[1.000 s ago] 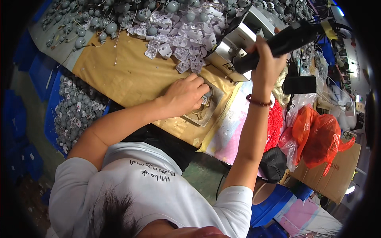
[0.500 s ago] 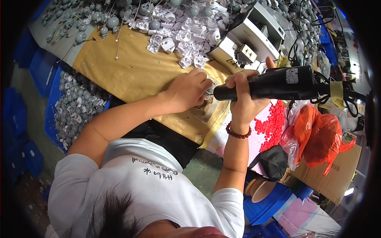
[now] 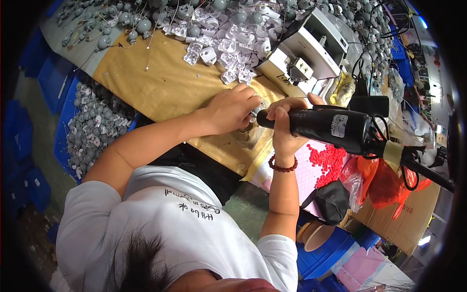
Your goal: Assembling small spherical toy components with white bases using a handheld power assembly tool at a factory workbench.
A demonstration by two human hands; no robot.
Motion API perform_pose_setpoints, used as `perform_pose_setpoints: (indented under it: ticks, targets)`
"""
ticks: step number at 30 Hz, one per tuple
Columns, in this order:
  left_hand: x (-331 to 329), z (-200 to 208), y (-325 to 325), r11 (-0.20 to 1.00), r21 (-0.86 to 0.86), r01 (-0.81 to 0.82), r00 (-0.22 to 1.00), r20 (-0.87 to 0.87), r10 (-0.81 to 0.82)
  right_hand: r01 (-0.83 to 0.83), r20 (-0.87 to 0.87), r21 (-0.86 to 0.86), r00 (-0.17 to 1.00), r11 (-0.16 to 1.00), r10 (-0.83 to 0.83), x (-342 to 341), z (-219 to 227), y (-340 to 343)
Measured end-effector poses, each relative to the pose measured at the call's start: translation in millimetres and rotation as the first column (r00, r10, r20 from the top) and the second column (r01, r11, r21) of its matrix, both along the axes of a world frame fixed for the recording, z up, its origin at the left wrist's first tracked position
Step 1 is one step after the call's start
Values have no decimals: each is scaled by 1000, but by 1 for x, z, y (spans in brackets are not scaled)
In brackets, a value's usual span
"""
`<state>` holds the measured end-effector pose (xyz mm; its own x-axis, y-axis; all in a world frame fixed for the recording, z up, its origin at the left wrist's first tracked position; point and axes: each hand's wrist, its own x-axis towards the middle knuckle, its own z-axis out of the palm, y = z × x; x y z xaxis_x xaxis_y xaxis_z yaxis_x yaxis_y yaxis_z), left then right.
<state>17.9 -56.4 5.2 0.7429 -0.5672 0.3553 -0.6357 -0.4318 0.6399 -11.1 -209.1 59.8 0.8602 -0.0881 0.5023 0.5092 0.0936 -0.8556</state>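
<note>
A pile of white plastic housings (image 3: 228,41) is lying on the brown paper-covered bench (image 3: 155,80), with grey round parts on wires (image 3: 121,22) spreading behind it. A white benchtop machine (image 3: 311,53) is standing beside the pile. A blue bin of grey parts (image 3: 95,129) is sitting below the bench edge (at the person's left). Red beads (image 3: 331,163) are lying on a pink sheet (image 3: 304,177), near orange plastic bags (image 3: 389,182) and a cardboard box (image 3: 413,219).

power screwdriver (image 3: 325,127): looking like matt black plastic | table cover (image 3: 160,82): showing as rough brown paper | small parts (image 3: 228,36): appearing as smooth white plastic | machine (image 3: 304,53): showing glossy pale casing | bracelet (image 3: 283,167): gleaming dark red beads
</note>
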Motion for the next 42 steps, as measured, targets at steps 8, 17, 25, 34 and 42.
perform_pose_setpoints:
  ticks: [8,17,25,34,42]
  targets:
    - [0,-2,1,1000,1,4,1000,-6,-4,9,-32,-45,999,999,-10,1,-3,-2]
    - [-9,-4,3,1000,-25,-1,999,-35,0,496,-409,16,796,868,-447,29,-36,-128]
    - [-17,-7,8,998,-51,24,998,-50,-26,178,-145,-645,926,743,-347,-25,-51,-39]
    - [-32,13,41,978,-207,-26,997,-74,11,146,-446,315,895,938,11,12,-26,0]
    - [-99,-34,272,934,-275,-227,14,-960,-279,-275,-608,-115,779,955,151,1,-25,-32]
